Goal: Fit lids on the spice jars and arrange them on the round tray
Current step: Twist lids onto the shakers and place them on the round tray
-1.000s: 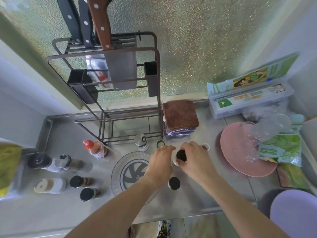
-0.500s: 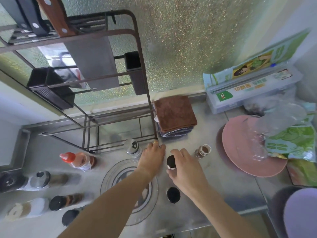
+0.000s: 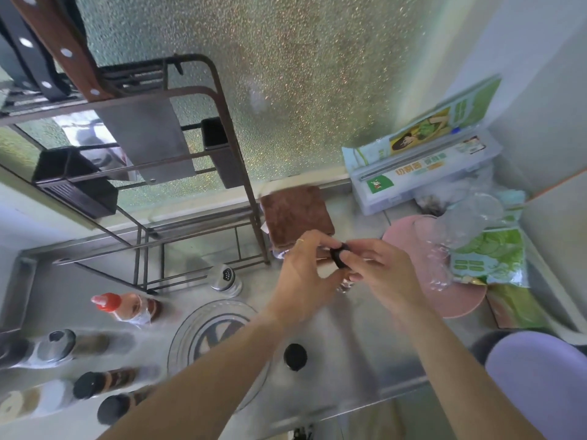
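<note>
My left hand (image 3: 303,274) and my right hand (image 3: 386,274) meet above the steel counter, just in front of the brown cloth. Between them is a small glass spice jar (image 3: 345,284), tilted and mostly hidden by fingers. Its black lid (image 3: 339,257) is pinched by my left fingertips, while my right hand grips the jar. The clear round tray (image 3: 187,325) with a dark spoke pattern lies to the lower left and partly under my left forearm. A black-lidded jar (image 3: 295,356) stands right of the tray. A silver-topped shaker (image 3: 225,277) stands behind it.
Several lidded jars (image 3: 92,384) and a red-capped bottle (image 3: 109,303) stand at the left. A metal knife rack (image 3: 190,160) rises at the back left. A folded brown cloth (image 3: 297,214), a pink plate (image 3: 400,236) with plastic bags, and a wrap box (image 3: 422,176) fill the right.
Both hands have lifted the jar off the counter and moved it back and right, toward the brown cloth. My left fingers have come onto its black lid. The camera has shifted too.
</note>
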`<state>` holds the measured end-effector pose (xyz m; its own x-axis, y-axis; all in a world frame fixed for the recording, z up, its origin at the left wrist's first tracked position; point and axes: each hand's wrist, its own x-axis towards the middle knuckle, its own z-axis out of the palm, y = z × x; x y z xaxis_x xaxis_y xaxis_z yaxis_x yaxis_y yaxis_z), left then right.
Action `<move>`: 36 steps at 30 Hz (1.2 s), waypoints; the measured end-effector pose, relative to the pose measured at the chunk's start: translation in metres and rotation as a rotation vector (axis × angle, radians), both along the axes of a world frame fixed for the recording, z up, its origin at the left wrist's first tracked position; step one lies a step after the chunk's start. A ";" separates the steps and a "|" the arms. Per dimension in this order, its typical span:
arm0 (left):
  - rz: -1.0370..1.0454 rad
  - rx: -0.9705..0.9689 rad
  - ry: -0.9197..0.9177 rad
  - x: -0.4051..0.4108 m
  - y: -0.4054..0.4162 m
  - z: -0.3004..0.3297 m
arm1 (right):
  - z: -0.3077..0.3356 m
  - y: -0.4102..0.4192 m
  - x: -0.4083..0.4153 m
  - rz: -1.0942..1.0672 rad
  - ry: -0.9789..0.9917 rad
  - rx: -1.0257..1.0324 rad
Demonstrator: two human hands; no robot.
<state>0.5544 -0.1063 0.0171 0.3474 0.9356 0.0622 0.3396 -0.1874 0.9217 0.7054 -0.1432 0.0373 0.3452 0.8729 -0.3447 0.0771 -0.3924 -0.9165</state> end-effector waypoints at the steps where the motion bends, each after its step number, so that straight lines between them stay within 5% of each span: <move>1: 0.010 -0.029 0.012 0.008 -0.003 -0.004 | -0.002 0.000 0.008 0.001 -0.040 0.004; 10: 0.109 -0.359 0.353 0.055 -0.030 -0.061 | -0.035 -0.010 0.033 0.342 -0.734 0.070; 20: 0.266 -0.322 0.368 0.080 -0.027 -0.072 | -0.040 -0.010 0.022 0.564 -0.929 0.122; 27: 0.253 -0.076 0.186 0.067 -0.048 -0.023 | 0.025 -0.031 0.046 0.643 -0.996 0.233; 36: 0.181 0.087 0.218 0.014 -0.061 0.041 | 0.095 -0.046 0.011 0.620 -1.138 0.191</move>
<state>0.5688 -0.1672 0.0576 0.1889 0.9781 0.0871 0.5632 -0.1806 0.8063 0.7168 -0.1892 0.1319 -0.1153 0.9932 0.0176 0.9598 0.1160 -0.2558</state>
